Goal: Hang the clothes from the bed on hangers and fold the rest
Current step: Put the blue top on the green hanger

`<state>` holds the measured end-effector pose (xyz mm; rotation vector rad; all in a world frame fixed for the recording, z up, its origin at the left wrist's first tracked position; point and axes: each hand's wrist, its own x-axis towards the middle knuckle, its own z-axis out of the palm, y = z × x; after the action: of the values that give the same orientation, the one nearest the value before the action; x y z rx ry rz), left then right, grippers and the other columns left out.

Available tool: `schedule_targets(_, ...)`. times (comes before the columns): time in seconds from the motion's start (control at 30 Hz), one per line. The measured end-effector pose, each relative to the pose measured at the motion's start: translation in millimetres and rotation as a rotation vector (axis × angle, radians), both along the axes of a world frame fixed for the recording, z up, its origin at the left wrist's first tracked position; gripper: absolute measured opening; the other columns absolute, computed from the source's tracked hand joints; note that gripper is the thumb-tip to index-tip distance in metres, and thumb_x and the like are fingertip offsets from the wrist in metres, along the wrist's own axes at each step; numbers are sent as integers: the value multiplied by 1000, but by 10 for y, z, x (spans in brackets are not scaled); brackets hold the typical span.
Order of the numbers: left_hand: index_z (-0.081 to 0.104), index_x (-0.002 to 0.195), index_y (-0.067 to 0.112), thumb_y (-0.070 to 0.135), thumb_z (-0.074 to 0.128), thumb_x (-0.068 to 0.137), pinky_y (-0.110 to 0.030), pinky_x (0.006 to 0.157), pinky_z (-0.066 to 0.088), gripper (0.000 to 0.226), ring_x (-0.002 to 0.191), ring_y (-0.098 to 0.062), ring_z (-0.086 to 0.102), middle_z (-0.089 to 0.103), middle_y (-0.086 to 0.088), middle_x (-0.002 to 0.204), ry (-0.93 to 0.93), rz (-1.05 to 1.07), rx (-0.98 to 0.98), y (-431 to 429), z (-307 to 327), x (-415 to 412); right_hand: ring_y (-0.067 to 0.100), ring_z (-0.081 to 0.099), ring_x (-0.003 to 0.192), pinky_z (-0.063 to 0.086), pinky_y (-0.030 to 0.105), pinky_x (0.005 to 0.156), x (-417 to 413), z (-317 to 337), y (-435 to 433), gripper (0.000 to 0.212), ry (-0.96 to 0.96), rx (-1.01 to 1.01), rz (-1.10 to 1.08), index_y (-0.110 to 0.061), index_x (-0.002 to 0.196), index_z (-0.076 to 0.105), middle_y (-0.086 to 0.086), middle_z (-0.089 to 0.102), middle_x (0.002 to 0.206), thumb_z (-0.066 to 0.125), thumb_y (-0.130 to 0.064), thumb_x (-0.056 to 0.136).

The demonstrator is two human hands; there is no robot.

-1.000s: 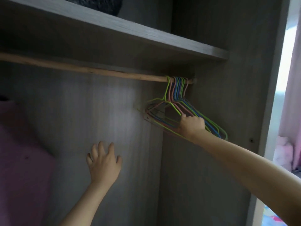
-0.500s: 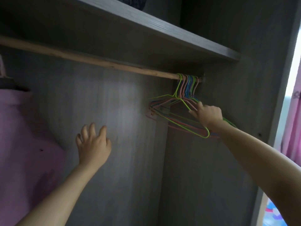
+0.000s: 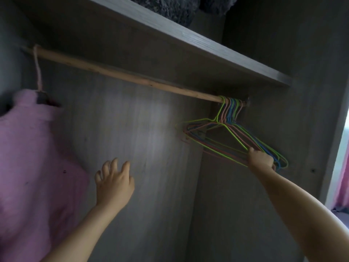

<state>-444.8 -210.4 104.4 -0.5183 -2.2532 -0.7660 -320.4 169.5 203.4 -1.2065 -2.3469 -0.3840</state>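
As the thin wire hangers in green, pink and blue [image 3: 234, 133] are bunched at the right end of the pale wooden rod [image 3: 122, 71], tangling is judged the main risk. Light, springy, slick-coated handling is expected, and several could be dragged off together if one is pulled by a lower corner. A better hold is judged to be at the neck under the hook, with a lift over the rod.

The right hand [image 3: 261, 160] is closed on the near lower corner of the bundle, at the green front hanger. How many wires are caught cannot be told. The left hand [image 3: 113, 182] is held open with fingers spread and nothing in it, in front of the grey wood-grain back panel [image 3: 141, 129], well apart from the hangers.

A fluffy pink garment [image 3: 28, 157] is hung at the left end of the rod. A grey shelf [image 3: 188, 46] is set above, with dark fuzzy fabric [image 3: 170, 8] on it. The interior is dim. A pink curtain [image 3: 344, 176] is seen at the right edge. The bed and its clothes are not in view.
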Motion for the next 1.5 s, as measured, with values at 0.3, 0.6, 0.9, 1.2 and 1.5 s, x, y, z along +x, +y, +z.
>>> schedule_targets(0.3, 56, 126, 3, 12, 65, 80, -52, 95, 33, 48, 126, -43, 36, 45, -27, 135, -106, 84, -57, 63, -150, -177, 42, 60, 91, 41, 37, 68, -55, 225, -157, 24, 444, 15, 243, -6, 112, 51, 27, 62, 99, 41, -7, 90)
schedule_targets(0.6, 18, 149, 17, 32, 78, 71, -56, 101, 26, 100, 136, -43, 15, 14, -29, 150, -75, -14, -28, 281, -174, -168, 43, 60, 85, 41, 39, 65, 122, 163, -373, 20, 473, 41, 450, -12, 110, 56, 25, 64, 92, 44, -16, 94)
schedule_targets(0.9, 31, 139, 13, 18, 95, 38, -73, 91, 27, 120, 123, -62, 30, 29, -44, 136, 420, -143, -87, 589, -495, -62, 25, 43, 60, 37, 35, 59, 1339, -521, -407, 21, 495, -156, 453, -18, 71, 51, -3, 42, 54, 55, -12, 90)
schedule_targets(1.2, 44, 128, 2, 31, 89, 47, -55, 65, 39, 97, 81, -41, 48, 54, -29, 94, 254, -676, -190, 1336, -1133, 899, 24, 38, 55, 33, 37, 57, 3040, -1164, -674, 34, 319, -220, 115, -6, 63, 54, 8, 45, 55, 53, -29, 89)
schedule_targets(1.5, 45, 113, 6, 17, 97, 25, -45, 50, 51, 103, 66, -40, 62, 59, -18, 78, 137, -1181, -376, 2161, -1458, 2469, 22, 51, 68, 31, 30, 56, 5025, -1780, -808, 31, 185, -325, -365, -13, 70, 51, 1, 53, 69, 50, -33, 95)
